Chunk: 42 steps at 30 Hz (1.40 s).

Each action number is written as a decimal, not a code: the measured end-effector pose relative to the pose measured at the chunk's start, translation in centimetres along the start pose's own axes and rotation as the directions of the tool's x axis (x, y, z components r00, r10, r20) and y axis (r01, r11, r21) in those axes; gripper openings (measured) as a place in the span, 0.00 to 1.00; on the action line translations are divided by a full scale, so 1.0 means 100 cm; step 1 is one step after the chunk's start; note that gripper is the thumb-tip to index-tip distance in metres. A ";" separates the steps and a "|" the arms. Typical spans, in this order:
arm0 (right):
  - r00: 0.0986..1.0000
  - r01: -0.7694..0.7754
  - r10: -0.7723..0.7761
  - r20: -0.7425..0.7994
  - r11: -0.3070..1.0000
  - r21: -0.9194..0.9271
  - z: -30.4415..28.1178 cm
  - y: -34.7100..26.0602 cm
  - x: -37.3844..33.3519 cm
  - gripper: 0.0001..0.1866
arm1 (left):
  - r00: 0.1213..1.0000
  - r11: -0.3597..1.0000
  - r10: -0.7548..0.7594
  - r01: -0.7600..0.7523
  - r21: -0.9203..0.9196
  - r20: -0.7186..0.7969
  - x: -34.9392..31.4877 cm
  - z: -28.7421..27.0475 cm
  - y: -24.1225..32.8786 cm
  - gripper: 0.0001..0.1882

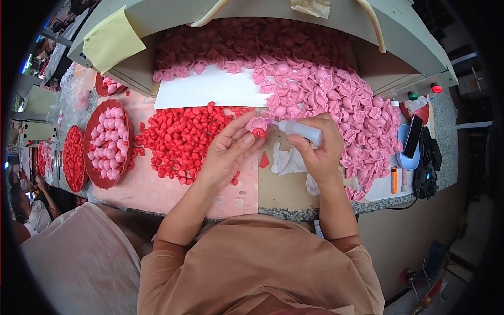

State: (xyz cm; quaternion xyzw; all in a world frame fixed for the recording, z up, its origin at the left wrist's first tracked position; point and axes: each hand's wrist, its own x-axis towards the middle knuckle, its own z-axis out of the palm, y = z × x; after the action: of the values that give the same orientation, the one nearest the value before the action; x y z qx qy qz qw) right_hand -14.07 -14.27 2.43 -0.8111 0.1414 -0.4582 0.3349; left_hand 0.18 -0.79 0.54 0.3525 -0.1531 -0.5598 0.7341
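Between the fingertips and thumb of my left hand (226, 152) is a small pink frilled piece (256, 124), with a red part (259, 133) at its lower edge. My right hand (324, 149) is wrapped round a translucent squeeze bottle (302, 130), held nearly level. Its narrow nozzle points left and reaches the pink piece; whether it touches cannot be told. Left of my left hand lies a heap of small glossy red pieces (178, 139). A large pile of pink frilled pieces (336, 100) spreads beyond and right of my right hand.
A grey machine housing (252, 9) arches over the back. At the left stand a red tray (87, 157) of pink-and-red pieces and a tray of red pieces (73, 157). Crumpled white paper (287, 161) lies between my arms. A phone (412, 136) and orange lighter (394, 180) sit at the right.
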 end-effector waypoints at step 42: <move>1.000 0.011 -0.012 -0.014 1.000 -0.016 0.000 0.001 -0.003 0.15 | 0.998 0.999 0.042 -0.043 -0.011 -0.055 0.000 -0.002 0.003 0.24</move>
State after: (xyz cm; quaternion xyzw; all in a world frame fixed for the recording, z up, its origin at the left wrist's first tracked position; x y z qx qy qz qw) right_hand -14.19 -14.21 2.14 -0.8114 0.1428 -0.4646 0.3247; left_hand 0.50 -0.68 0.62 0.3598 -0.1368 -0.5350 0.7521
